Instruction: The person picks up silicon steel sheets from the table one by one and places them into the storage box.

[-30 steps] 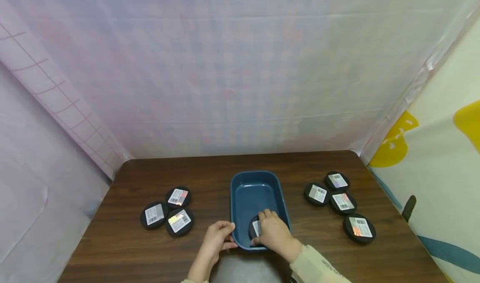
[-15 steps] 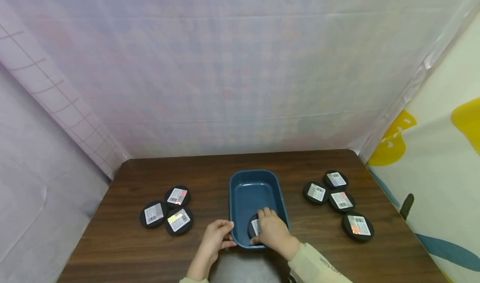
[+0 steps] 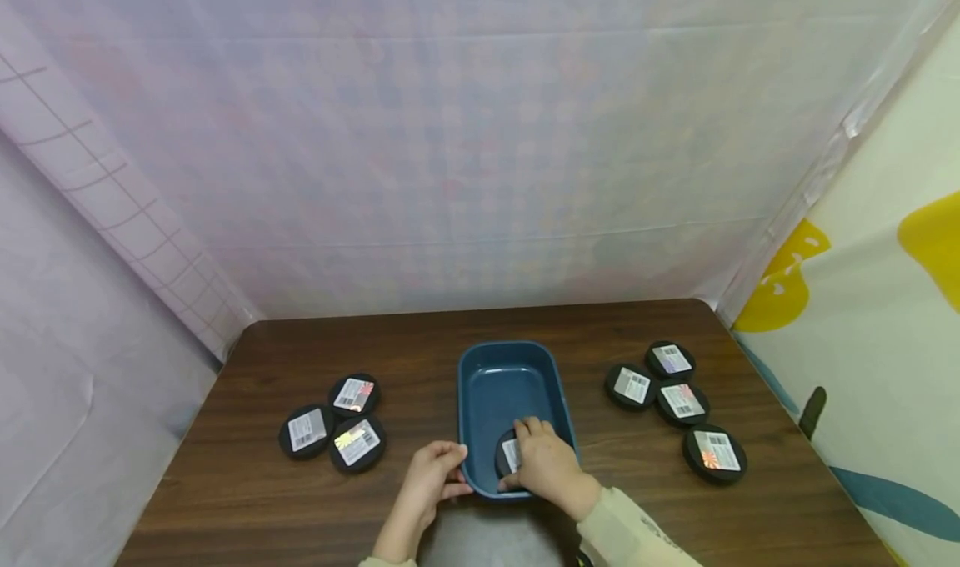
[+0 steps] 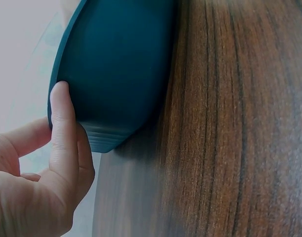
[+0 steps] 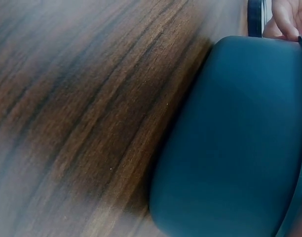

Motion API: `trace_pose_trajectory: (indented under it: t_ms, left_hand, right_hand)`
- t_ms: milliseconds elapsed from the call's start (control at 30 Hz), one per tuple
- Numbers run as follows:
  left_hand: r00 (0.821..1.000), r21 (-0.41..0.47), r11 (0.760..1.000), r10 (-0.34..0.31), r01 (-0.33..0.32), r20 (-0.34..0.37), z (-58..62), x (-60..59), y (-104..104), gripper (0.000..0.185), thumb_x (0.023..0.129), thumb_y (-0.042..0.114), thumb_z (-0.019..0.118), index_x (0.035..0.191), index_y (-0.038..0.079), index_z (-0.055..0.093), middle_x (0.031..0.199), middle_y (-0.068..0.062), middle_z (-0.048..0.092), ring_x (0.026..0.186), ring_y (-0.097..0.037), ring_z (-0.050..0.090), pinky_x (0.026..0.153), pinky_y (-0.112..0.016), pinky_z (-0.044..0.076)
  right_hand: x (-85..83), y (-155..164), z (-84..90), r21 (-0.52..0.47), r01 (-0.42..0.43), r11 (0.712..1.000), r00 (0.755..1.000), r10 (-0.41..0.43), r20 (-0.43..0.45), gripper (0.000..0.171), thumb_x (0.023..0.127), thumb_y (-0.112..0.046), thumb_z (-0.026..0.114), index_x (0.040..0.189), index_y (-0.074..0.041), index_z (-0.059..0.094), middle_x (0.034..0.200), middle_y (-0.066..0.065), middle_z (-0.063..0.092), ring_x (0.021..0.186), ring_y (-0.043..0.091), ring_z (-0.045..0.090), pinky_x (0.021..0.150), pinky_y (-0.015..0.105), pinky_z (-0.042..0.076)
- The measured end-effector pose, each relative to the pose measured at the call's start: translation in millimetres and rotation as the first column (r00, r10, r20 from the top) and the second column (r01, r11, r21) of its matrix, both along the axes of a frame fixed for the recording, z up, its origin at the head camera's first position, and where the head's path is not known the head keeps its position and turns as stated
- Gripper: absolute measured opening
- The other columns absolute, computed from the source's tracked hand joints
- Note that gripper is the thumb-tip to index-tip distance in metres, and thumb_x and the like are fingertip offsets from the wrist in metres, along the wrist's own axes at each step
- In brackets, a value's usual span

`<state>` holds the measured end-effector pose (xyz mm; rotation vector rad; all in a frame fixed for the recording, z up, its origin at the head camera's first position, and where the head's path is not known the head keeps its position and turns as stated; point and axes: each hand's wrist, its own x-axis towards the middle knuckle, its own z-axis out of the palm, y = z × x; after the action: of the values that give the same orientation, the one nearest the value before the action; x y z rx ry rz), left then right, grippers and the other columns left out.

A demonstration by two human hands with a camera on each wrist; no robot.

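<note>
A deep blue rectangular tray [image 3: 504, 354] stands near the table's front edge. My left hand [image 3: 433, 477] pinches its near left corner, thumb at the rim; the left wrist view shows the left hand [image 4: 52, 163] with fingers along the outer wall of the tray [image 4: 121, 59]. Inside the tray's near end, my right hand [image 3: 549, 467] grips a flat round black disc [image 3: 507, 452] with a white label, its right side hidden under the fingers. Only the outside of the tray [image 5: 235, 133] fills the right wrist view, with my left hand [image 5: 289, 19] at its far corner.
Three similar black discs [image 3: 358, 444] with barcode labels lie grouped on the left of the brown wooden table [image 3: 420, 333]. Several more discs [image 3: 682, 403] lie on the right, one [image 3: 715, 454] nearer the front. A pale cloth wall [image 3: 465, 175] rises behind the table.
The head view has shifted very slightly. Both hands, the tray and the discs stay where they were.
</note>
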<state>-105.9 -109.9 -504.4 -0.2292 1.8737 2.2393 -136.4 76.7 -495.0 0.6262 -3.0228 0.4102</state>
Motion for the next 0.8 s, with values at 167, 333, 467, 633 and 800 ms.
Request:
trace_pose_trajectory:
  t_ms: [167, 333, 467, 633, 800]
  left_hand:
    - [0.996, 0.056, 0.998, -0.026, 0.03, -0.086, -20.3, -3.7, -5, 0.033, 0.088, 0.022, 0.063, 0.099, -0.008, 0.053, 0.073, -0.005, 0.052, 0.062, -0.012, 0.053, 0.056, -0.032, 0.058]
    - [1.0, 0.009, 1.0, 0.003, -0.003, -0.003, -0.6, 0.9, 0, 0.033, 0.089, 0.015, 0.059, 0.104, -0.013, 0.049, 0.073, -0.006, 0.05, 0.062, -0.012, 0.051, 0.057, -0.03, 0.057]
    - [0.999, -0.013, 1.0, 0.007, -0.006, 0.048, 12.8, 3.6, 2, 0.029, 0.092, 0.01, 0.054, 0.106, -0.014, 0.049, 0.072, -0.005, 0.049, 0.062, -0.012, 0.05, 0.055, -0.027, 0.056]
    - [0.998, -0.014, 1.0, 0.004, -0.003, 0.055, 14.3, 3.6, 2, 0.027, 0.092, 0.008, 0.054, 0.105, -0.014, 0.049, 0.073, -0.006, 0.049, 0.062, -0.013, 0.05, 0.055, -0.026, 0.056]
    - [0.999, -0.012, 1.0, 0.005, -0.004, 0.049, 14.0, 3.9, 2, 0.029, 0.091, 0.009, 0.054, 0.106, -0.015, 0.048, 0.073, -0.006, 0.05, 0.062, -0.013, 0.05, 0.055, -0.026, 0.056]
  right_hand:
    - [-1.0, 2, -0.5, -0.008, -0.005, 1.0, 1.0, 0.005, 0.019, 0.098, 0.054, -0.053, 0.082, 0.124, 0.008, 0.052, 0.118, 0.02, 0.055, 0.104, 0.035, 0.053, 0.083, 0.045, 0.051]
    - [-1.8, 4, -0.6, -0.014, -0.036, 0.999, 0.999, 0.036, 0.032, 0.098, 0.06, -0.056, 0.078, 0.128, 0.009, 0.049, 0.129, 0.025, 0.05, 0.117, 0.038, 0.05, 0.095, 0.047, 0.045]
    - [-2.2, 6, 0.9, -0.008, -0.046, 0.999, 0.999, 0.046, 0.022, 0.095, 0.067, -0.058, 0.073, 0.129, 0.008, 0.047, 0.134, 0.026, 0.045, 0.123, 0.039, 0.045, 0.099, 0.05, 0.041]
    - [-1.2, 8, 4.2, 0.013, -0.051, 0.999, 0.998, 0.051, -0.031, 0.093, 0.07, -0.059, 0.07, 0.131, 0.006, 0.047, 0.136, 0.023, 0.044, 0.127, 0.037, 0.041, 0.102, 0.052, 0.037]
    - [0.4, 11, 9.5, 0.015, -0.063, 0.998, 0.996, 0.064, -0.068, 0.094, 0.07, -0.062, 0.068, 0.134, 0.004, 0.045, 0.14, 0.021, 0.041, 0.132, 0.035, 0.035, 0.106, 0.053, 0.031]
